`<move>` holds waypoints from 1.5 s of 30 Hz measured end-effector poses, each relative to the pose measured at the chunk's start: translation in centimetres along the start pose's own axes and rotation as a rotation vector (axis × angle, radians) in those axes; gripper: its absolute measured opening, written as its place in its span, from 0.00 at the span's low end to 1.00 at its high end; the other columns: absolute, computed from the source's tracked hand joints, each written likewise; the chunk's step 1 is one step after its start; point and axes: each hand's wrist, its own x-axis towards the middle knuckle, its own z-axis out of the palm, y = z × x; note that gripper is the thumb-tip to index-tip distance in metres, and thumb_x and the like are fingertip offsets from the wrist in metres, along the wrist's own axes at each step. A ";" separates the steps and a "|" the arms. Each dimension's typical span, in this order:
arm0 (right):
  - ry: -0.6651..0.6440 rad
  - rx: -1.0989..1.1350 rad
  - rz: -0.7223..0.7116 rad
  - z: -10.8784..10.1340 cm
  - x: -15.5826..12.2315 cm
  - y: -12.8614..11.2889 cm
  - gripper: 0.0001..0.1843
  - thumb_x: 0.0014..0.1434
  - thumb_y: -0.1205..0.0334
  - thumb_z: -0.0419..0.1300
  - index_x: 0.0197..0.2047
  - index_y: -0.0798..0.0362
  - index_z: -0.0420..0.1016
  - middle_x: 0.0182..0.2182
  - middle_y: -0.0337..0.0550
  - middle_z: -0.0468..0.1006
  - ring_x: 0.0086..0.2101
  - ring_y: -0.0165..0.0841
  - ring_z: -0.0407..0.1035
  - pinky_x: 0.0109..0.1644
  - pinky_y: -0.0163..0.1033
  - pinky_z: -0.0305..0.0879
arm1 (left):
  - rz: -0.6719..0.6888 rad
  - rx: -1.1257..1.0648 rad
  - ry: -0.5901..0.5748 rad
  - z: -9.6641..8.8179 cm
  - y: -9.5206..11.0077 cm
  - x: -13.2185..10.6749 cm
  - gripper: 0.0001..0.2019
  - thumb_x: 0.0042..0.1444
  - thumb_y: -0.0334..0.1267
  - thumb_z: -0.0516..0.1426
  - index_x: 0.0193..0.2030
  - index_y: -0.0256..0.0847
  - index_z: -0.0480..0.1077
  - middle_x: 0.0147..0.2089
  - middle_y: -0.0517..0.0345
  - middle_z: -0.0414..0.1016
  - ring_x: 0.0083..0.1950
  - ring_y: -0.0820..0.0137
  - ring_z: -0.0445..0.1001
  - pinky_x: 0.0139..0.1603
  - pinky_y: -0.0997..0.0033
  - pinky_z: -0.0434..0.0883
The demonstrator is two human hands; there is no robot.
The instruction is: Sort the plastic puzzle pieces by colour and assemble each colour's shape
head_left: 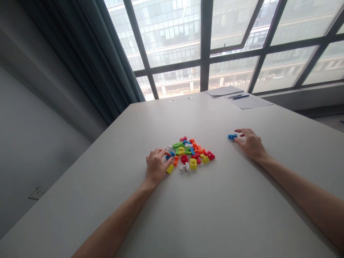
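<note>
Left side first: my left hand [156,165] lies flat on the table [215,211] at the left edge of the pile of blocks [192,152], fingers curled over a blue piece [170,155]. I cannot tell if it is really pinched or only touched. A yellow piece [170,168] sits just beside my thumb. This looks to me like sorting pieces out of the heap, and lifting this one would call for a firm two-finger pinch that leaves the orange and white neighbours alone. There is no tray or box, so the pieces lie loose on the tabletop. Over to the right, well apart from the pile, a lone blue block [232,136] rests at the fingertips of my right hand [251,143], which is slack and spread, grasping nothing. Far right, papers [248,102] and a pen [240,96].
</note>
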 end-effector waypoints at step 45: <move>-0.233 0.409 -0.804 -1.3 -7.4 -13.9 0.10 0.62 0.60 0.59 0.47 0.48 0.69 0.40 0.41 0.80 0.41 0.34 0.72 0.54 0.46 0.58 | 0.905 -0.388 0.094 -1.2 3.3 -2.5 0.21 0.58 0.35 0.61 0.56 0.40 0.62 0.43 0.49 0.78 0.44 0.67 0.78 0.46 0.66 0.75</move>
